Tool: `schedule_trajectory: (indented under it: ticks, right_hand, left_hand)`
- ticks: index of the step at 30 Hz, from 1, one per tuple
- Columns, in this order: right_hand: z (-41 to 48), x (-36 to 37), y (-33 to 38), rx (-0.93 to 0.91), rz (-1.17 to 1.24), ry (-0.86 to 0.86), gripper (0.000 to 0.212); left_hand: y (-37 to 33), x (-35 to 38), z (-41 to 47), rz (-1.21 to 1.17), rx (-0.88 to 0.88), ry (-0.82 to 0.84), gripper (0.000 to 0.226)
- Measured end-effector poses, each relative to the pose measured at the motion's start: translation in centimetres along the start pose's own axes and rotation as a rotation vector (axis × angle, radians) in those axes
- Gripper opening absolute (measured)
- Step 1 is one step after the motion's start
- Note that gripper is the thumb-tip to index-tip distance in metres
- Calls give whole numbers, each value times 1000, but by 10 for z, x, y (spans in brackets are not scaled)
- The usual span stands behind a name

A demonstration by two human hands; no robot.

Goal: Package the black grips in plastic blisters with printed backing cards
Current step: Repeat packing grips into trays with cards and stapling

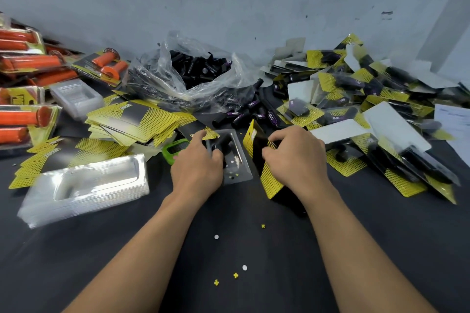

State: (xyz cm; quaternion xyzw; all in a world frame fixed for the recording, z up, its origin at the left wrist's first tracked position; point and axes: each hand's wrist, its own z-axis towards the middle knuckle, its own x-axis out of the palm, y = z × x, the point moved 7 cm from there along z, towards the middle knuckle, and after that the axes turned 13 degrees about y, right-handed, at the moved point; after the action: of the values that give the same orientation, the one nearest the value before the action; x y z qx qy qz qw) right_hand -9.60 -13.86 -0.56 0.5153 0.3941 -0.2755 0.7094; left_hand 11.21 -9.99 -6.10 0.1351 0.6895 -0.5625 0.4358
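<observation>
A clear plastic blister [240, 169] lies on the dark table in front of me with a black grip [221, 140] in its cavity. My left hand [197, 164] curls over the blister's left side and grips the black grip. To the right, my right hand [296, 157] pinches a yellow-and-black printed backing card [269, 180], which stands on edge and tilts beside the blister. Loose black grips [244, 113] lie just behind, and more fill an open clear bag [201, 66].
A stack of empty blisters [86, 185] sits at the left front, with backing cards [132, 119] fanned behind it. Packed black grips [381, 114] pile up on the right, orange packed grips [30, 63] at the far left. A green device [175, 148] lies by my left hand.
</observation>
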Motion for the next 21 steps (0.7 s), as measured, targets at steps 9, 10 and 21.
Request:
schedule_trajectory:
  ticks: [9,10,21]
  right_hand:
    - [-8,-26,5,-216,669,-284,22]
    - [-10,-26,8,-233,660,-289,22]
    - [-36,0,55,-530,496,5,17]
  left_hand:
    - [4,-7,-2,-173,23,-38,53]
    - [5,-8,-3,-216,30,-43,53]
    - [15,-23,-22,-418,-5,-84,15]
